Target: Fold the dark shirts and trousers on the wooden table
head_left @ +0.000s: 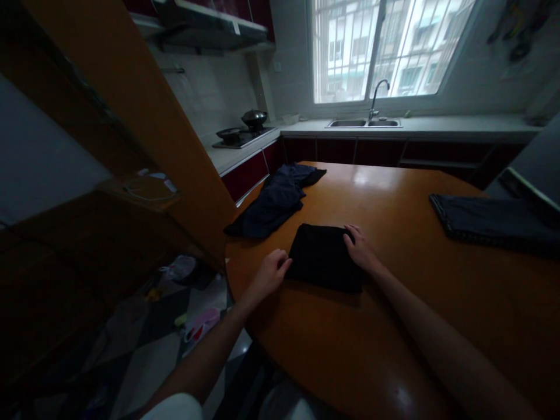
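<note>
A black garment (326, 256), folded into a flat rectangle, lies on the wooden table in front of me. At its left edge is my left hand (270, 273), fingers curled and thumb pressed in against the cloth. My right hand (362, 251) rests on the upper right edge of the garment, its fingers stretched out and the thumb apart from them. Just beyond, to the left, a crumpled dark blue garment (280, 198) lies loosely spread near the table's edge.
The table (394, 326) has a rounded edge at left. Folded dark trousers (490, 219) lie on its right side. Behind are a double sink (365, 123) and a stove (245, 139) with pans. A wooden partition (188, 134) stands at left; a pink item (205, 321) lies on the floor.
</note>
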Tool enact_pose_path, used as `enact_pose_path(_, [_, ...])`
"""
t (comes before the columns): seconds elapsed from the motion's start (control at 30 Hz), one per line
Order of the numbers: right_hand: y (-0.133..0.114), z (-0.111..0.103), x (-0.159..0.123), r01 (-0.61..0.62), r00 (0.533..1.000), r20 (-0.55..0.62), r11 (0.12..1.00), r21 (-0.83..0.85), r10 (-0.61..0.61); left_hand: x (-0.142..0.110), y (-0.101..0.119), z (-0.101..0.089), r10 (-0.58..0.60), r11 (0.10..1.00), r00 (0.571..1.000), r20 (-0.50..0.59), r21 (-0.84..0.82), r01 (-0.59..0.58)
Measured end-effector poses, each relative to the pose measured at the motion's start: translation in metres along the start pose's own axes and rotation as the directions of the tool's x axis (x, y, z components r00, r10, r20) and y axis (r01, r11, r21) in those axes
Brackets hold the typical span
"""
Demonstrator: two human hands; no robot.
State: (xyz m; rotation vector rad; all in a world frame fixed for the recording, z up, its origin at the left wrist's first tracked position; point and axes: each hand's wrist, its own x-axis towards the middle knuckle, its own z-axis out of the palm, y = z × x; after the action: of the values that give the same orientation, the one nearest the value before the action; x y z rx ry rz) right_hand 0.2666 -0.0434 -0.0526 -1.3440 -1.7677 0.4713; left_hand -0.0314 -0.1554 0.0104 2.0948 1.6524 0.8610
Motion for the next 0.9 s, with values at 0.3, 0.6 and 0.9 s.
enact_pose_path(0.3, [-0.001, 0.0, 0.0, -0.017, 1.0, -0.004, 1.0, -0.017, 0.017, 0.018, -0.018, -0.005, -0.135, 0.986, 0.99, 0.042, -0.093, 0.138])
enact_pose_path(0.6, [0.0, 0.0, 0.0, -0.007, 1.0, -0.003, 1.0, -0.008, 0.007, 0.137, -0.012, 0.034, -0.222, 0.964, 0.959, 0.174, -0.111, 0.243])
enact_pose_path(0.9, [-0.001, 0.001, 0.0, 0.001, 1.0, -0.001, 1.0, -0.012, -0.001, 0.133, -0.048, 0.019, -0.245, 0.931, 0.957, 0.153, -0.237, 0.276])
